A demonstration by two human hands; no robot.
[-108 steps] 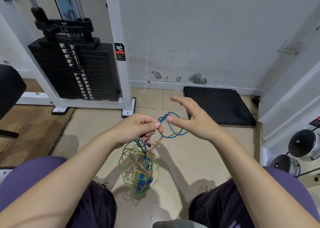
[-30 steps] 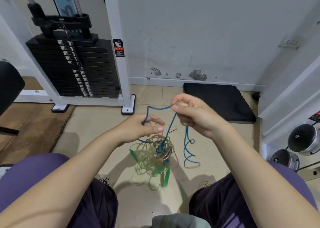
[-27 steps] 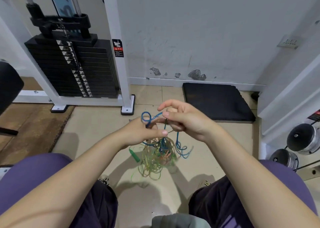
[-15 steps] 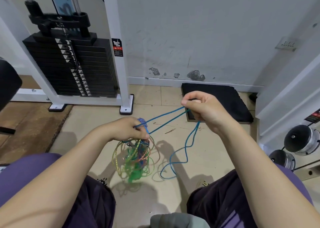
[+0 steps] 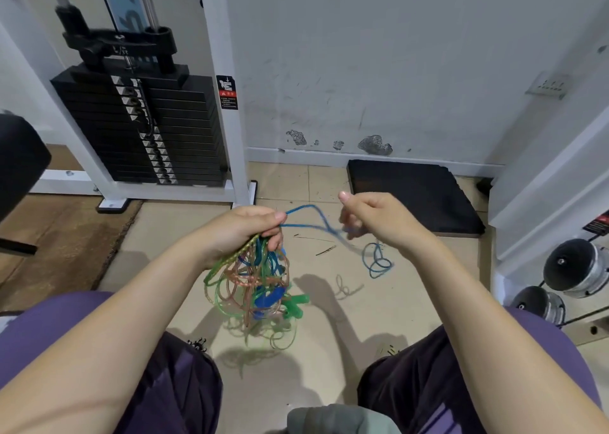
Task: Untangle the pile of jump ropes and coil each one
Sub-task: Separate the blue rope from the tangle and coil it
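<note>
Head view: "L/R" on weight-stack yoke (image 5: 120, 43).

Floor (image 5: 329, 344) under me: beige tile. Lying on it: black mat (image 5: 412, 193) by the wall, brown mat (image 5: 62, 236) on my left, machine base (image 5: 171, 194), dumbbells (image 5: 573, 269) on my right, blue rope end (image 5: 377, 262) coiled loosely.

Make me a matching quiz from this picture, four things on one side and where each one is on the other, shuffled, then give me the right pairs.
Things:
1. tangled ropes
2. blue rope
3. black mat
4. weight stack

Places:
A. on the floor by the wall
B. hanging from the left hand
C. inside the white frame
D. stretched between the left hand and right hand

Pairs: 1-B, 2-D, 3-A, 4-C
</note>
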